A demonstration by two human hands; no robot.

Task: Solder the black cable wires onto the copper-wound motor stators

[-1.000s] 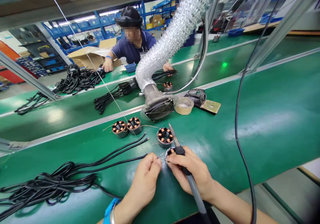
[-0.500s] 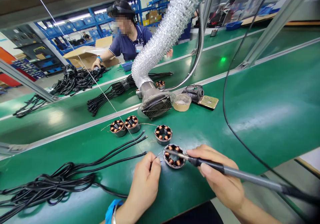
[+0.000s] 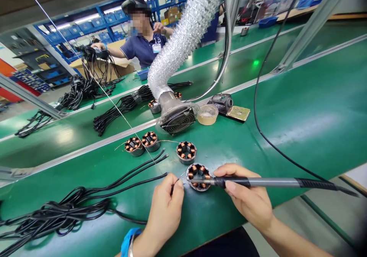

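My right hand (image 3: 249, 199) grips a soldering iron (image 3: 269, 182) that lies almost level, its tip over the left rim of a copper-wound stator (image 3: 198, 176) on the green bench. My left hand (image 3: 168, 207) is pinched on the end of a black cable (image 3: 134, 183), holding its bare end at the stator's left side next to the iron's tip. A thin solder wire (image 3: 114, 103) runs down from the upper left toward that spot.
Three more stators (image 3: 186, 152) (image 3: 150, 141) (image 3: 133, 146) stand behind. A fume fan on a silver hose (image 3: 177, 119), a tape roll (image 3: 207, 114) and a black device on a brass plate (image 3: 226, 105) sit further back. Black cable bundles (image 3: 51, 213) lie left. A person across the belt lifts cables.
My right hand has swung the iron from upright down to level, bringing its tip onto the stator's left rim. The person opposite has raised a bundle of cables.
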